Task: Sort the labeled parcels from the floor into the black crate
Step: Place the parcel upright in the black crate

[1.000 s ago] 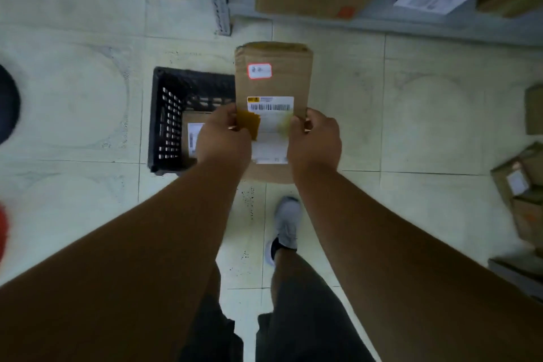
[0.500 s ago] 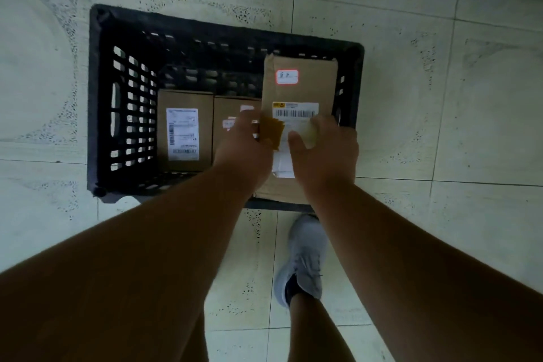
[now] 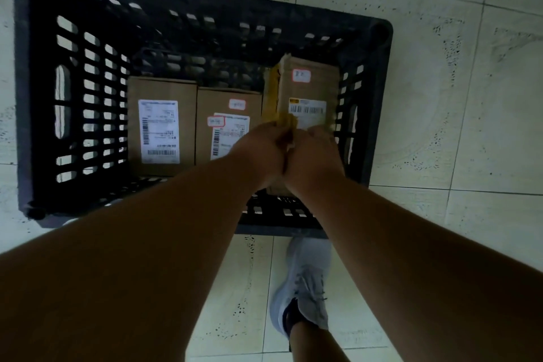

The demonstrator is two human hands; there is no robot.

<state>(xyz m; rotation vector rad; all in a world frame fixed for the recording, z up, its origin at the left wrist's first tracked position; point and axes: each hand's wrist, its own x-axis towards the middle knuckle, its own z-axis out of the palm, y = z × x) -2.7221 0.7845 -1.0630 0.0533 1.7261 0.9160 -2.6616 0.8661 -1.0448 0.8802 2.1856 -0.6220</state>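
Observation:
A black slatted crate (image 3: 44, 114) stands on the tiled floor below me. Two brown labeled parcels lie flat inside: one at the left (image 3: 161, 129), one in the middle (image 3: 227, 120). A third brown parcel (image 3: 308, 91), with a barcode label and a small red-framed sticker, sits low in the crate's right side. My left hand (image 3: 261, 153) and my right hand (image 3: 316, 156) grip its near end side by side, fingers curled over it. Its near half is hidden behind my hands.
My grey shoe (image 3: 302, 288) stands on the pale speckled floor tiles (image 3: 470, 97) just in front of the crate's near wall. Open floor lies to the right of the crate.
The held parcel has gone from above the crate's rim down into its right side, beside the two parcels. My head has come much closer to the crate.

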